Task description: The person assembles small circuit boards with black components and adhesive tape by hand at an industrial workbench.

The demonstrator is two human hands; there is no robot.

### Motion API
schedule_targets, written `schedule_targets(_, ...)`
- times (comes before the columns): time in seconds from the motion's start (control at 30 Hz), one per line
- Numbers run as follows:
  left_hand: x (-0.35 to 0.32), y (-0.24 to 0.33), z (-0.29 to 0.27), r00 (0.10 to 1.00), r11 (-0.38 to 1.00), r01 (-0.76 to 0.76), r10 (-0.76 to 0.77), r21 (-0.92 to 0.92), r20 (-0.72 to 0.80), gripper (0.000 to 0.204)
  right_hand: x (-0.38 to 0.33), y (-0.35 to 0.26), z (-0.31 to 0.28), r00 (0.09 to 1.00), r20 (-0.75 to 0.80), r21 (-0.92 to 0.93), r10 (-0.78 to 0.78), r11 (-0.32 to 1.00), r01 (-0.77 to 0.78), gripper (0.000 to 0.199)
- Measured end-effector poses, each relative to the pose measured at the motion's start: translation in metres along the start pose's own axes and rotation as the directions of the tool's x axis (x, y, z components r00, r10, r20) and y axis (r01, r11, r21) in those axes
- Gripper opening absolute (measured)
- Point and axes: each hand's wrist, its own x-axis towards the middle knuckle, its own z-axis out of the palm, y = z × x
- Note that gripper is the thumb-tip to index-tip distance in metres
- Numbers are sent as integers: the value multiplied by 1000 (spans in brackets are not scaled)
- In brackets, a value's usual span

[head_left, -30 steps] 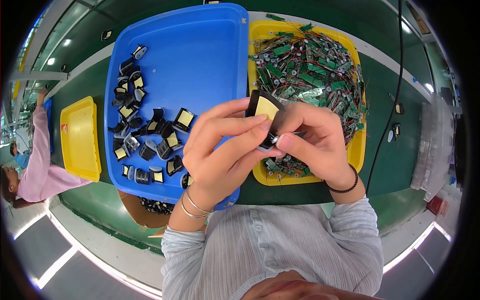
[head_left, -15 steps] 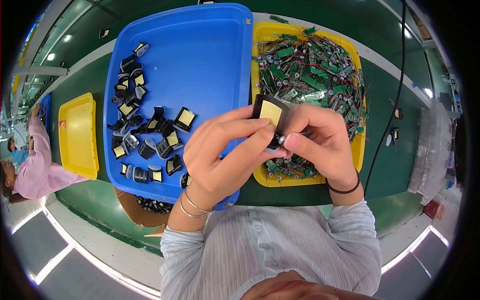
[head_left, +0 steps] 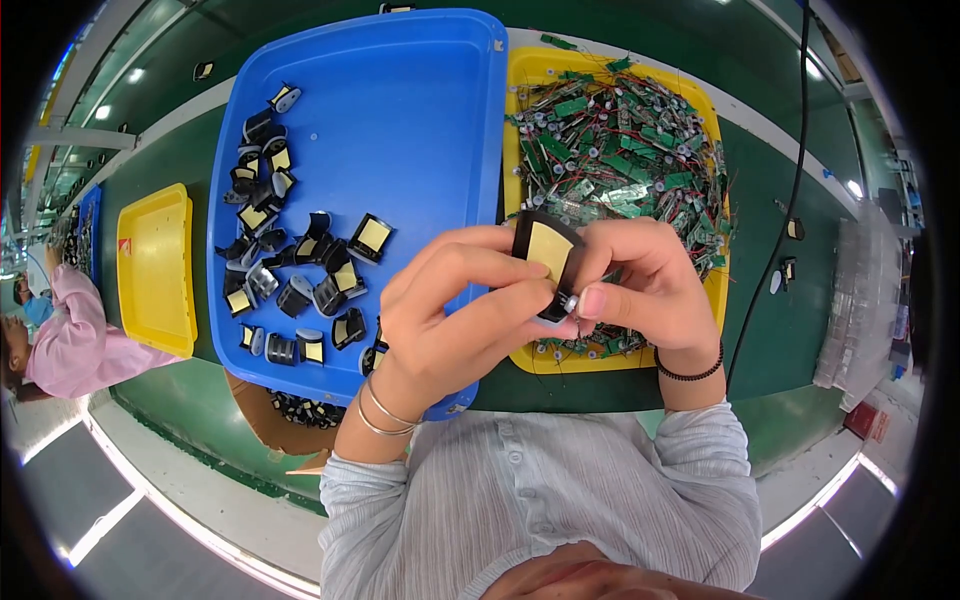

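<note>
Above the seam between the blue tray [head_left: 420, 120] and the yellow tray [head_left: 530, 130], both hands meet around one small black housing [head_left: 545, 262] with a pale yellow face. The left hand [head_left: 450, 315] is closed on it, thumb and fingers wrapped round its lower side. The right hand [head_left: 650, 290] pinches at its right edge, where a small metal pin [head_left: 571, 300] shows by the thumb tip; what lies behind those fingers is hidden.

The housing hangs in the air, resting on nothing, so a loosened grip would likely drop it. It could fall into the heap of green boards [head_left: 620, 150] filling the yellow tray and snag in their wires, or land among the finished-looking black parts [head_left: 300, 270] along the left side of the blue tray, where it would be hard to tell apart.

The pin looks tiny and is held only by fingertips; a slip might send it into the boards, where finding it would be slow. Pressing at an angle could bend it.

At the near edge of the green bench [head_left: 180, 130], a cardboard box [head_left: 270, 420] sits below the blue tray's corner. A second yellow tray [head_left: 155, 270] lies at the far left, beside another person's pink sleeve [head_left: 75, 340].
</note>
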Motion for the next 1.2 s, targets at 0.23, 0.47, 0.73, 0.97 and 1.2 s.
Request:
schedule_targets(0.23, 0, -2, 0, 1000, 1000, -26, 26, -12, 9, 32, -1, 3, 0, 999, -3, -74, -47, 996, 47, 15)
schedule_targets(0.47, 1, 0, -3, 998, 995, -55, 53, 81, 24, 31, -1, 6, 9, 986, -113, -228, -120, 969, 92, 16)
schedule_targets(0.73, 0, 7, -5, 997, 974, -69, 61, 217, 46, 30, -1, 6, 12, 969, -129, -410, -209, 901, 139, 14)
schedule_targets(0.97, 6, 5, -1, 998, 992, 37, -42, 124, 38, 29, 1, 4, 8, 989, -151, -159, -11, 987, -14, 15)
schedule_targets(1.2, 5, 0, 0, 943, 898, 331, -328, -289, 61, 23, 2, 4, 11, 990, -136, -22, -22, 1000, 19, 12)
